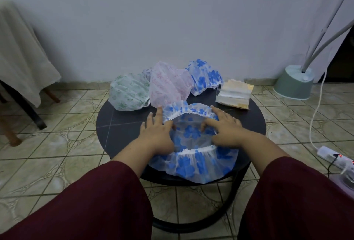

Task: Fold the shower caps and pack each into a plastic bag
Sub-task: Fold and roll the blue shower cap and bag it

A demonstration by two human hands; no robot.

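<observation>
Small cap point(147, 72) mostly hidden behind pink cap point(168, 84), purple jar point(345, 182) cut off at right edge

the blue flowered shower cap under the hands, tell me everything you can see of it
The blue flowered shower cap is thin, see-through white plastic printed with blue flowers, gathered on a frilly white elastic rim. It lies opening-up and spread on the near part of the round dark table, its near edge hanging over the table edge. The left hand and right hand rest on its sides, their fingers at the rim. It is unfolded and not bagged.
</observation>
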